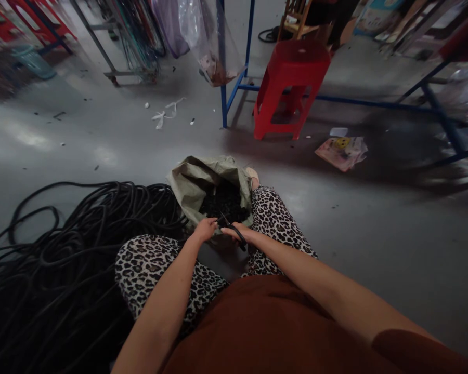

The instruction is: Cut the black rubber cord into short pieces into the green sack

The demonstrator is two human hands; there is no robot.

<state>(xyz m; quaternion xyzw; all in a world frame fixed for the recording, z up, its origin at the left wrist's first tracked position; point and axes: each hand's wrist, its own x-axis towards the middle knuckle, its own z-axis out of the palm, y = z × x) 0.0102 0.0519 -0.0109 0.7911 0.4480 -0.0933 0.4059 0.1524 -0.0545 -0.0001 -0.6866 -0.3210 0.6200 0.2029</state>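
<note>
The right hand (pixel 244 231) wraps around black-handled metal scissors (pixel 241 239) over the near rim of a pale green woven sack (pixel 190 177). The left hand (pixel 205 229) bunches just beside the blades; I cannot tell whether it grips anything. With blades so close, a slip could nick its fingertips. Loose black scraps (pixel 230 205) could spill if the slumping rim folds, and tangled thick black cord (pixel 97 221) beside the sack's left edge could snag.

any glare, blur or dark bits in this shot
Head view: pale glare on the grey floor at left; head view: smearing toward the edges, as on the light-blue container; head view: the black tubing sinks into shadow at lower left; head view: the scissors in the right hand are small but readable.
</note>
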